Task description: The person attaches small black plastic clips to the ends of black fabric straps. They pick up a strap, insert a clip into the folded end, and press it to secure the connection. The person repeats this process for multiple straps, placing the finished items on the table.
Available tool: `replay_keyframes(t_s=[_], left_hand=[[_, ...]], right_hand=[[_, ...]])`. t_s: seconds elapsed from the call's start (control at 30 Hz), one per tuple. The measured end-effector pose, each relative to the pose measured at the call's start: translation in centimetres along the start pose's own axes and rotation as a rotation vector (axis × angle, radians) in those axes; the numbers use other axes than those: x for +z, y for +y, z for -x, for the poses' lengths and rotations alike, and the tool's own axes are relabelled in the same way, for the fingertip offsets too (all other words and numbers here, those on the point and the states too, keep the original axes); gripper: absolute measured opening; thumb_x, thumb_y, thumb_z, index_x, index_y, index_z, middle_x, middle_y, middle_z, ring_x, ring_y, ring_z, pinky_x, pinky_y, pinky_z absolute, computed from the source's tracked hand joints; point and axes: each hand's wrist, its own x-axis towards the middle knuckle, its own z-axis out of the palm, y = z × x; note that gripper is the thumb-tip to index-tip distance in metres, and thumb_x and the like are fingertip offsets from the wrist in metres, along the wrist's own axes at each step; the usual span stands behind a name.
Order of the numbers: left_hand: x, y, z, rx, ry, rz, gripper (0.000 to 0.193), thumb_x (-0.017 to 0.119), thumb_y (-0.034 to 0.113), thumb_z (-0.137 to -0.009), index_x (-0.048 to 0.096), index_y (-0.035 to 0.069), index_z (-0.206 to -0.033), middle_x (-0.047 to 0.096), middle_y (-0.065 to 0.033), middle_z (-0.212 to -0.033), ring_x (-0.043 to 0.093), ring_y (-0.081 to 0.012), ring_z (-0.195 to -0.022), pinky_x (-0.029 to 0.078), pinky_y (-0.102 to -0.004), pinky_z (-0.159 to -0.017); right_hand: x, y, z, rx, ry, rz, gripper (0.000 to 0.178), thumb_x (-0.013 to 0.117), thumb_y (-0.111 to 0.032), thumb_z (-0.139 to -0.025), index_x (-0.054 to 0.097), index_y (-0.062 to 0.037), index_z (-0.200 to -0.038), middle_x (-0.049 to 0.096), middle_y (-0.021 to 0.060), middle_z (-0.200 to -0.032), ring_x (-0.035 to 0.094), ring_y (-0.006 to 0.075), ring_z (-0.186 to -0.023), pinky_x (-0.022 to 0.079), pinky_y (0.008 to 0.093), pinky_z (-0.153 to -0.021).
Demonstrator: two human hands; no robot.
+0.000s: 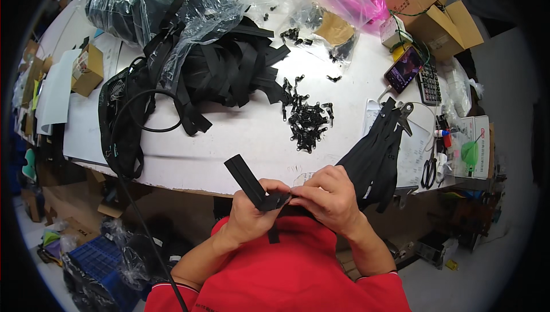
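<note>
- One black strip (245,179) was between the left hand (255,204) and the right hand (329,197), at the near edge of the desk (229,134).
- The left grip was closed round it, one end jutting up and leftward.
- The right grip pinched its other side at the fingertips.
- Small black parts (308,124) lay heaped beyond.
- A strip pile (223,65) lay farther left, a strip bundle (369,166) to the right.

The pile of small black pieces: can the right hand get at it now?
Likely yes: nothing tall stands between the pile and the right hand, though it is busy at the flat black fabric strip.
</note>
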Motion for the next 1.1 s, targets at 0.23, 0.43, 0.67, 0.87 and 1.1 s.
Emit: replay_keyframes(t_s=[0.23, 0.43, 0.67, 0.87, 1.1], left_hand=[[0.3, 0.6, -0.4, -0.055, 0.088, 0.004, 0.02, 0.069, -0.004, -0.088, 0.067, -0.001, -0.108, 0.071, -0.0115, -0.091, 0.068, -0.0161, -0.08, 0.053, -0.0275, -0.072], [0.0, -0.3, -0.9, 0.133, 0.049, 0.05, 0.018, 0.062, -0.007, -0.092, 0.067, 0.0, -0.107, 0.064, -0.0098, -0.098, 0.062, -0.0163, -0.089, 0.05, -0.0278, -0.079], [0.7, -0.8, -0.6, 0.119, 0.107, 0.184, 0.014, 0.062, -0.006, -0.093, 0.069, 0.0, -0.103, 0.063, -0.0093, -0.102, 0.062, -0.0175, -0.094, 0.049, -0.0283, -0.083], [0.6, -0.5, -0.7, 0.062, 0.069, 0.283, 0.015, 0.06, -0.004, -0.095, 0.07, 0.001, -0.105, 0.062, -0.0081, -0.102, 0.06, -0.015, -0.095, 0.048, -0.0277, -0.084], [0.4, -0.8, -0.6, 0.042, 0.013, 0.28, 0.017, 0.058, -0.001, -0.098, 0.071, 0.0, -0.11, 0.061, -0.0078, -0.105, 0.06, -0.0146, -0.093, 0.049, -0.0269, -0.083]], right_hand=[[0.0, -0.9, -0.3, 0.192, -0.035, -0.097, 0.015, 0.078, -0.014, -0.082, 0.073, -0.0076, -0.095, 0.065, 0.0006, -0.083, 0.063, 0.0148, -0.077, 0.048, 0.0296, -0.07], [3.0, -1.3, 2.5, 0.803, 0.046, -1.077, 0.011, 0.068, -0.002, -0.095, 0.068, 0.0034, -0.104, 0.065, 0.003, -0.098, 0.062, 0.007, -0.084, 0.052, 0.0225, -0.076], [4.7, -1.8, 3.2, 0.792, 0.177, -1.2, 0.01, 0.067, 0.0, -0.095, 0.066, 0.0028, -0.104, 0.062, 0.0033, -0.101, 0.06, 0.0076, -0.089, 0.05, 0.0232, -0.08], [4.5, -1.9, 2.8, 0.621, 0.196, -1.036, 0.008, 0.069, -0.001, -0.092, 0.067, 0.0008, -0.099, 0.062, 0.0029, -0.095, 0.055, 0.0082, -0.077, 0.045, 0.0238, -0.069], [4.0, -1.2, 2.7, 0.62, 0.123, -0.919, 0.007, 0.073, -0.005, -0.088, 0.068, -0.0003, -0.092, 0.063, 0.0027, -0.086, 0.05, 0.0083, -0.071, 0.041, 0.0247, -0.064]])
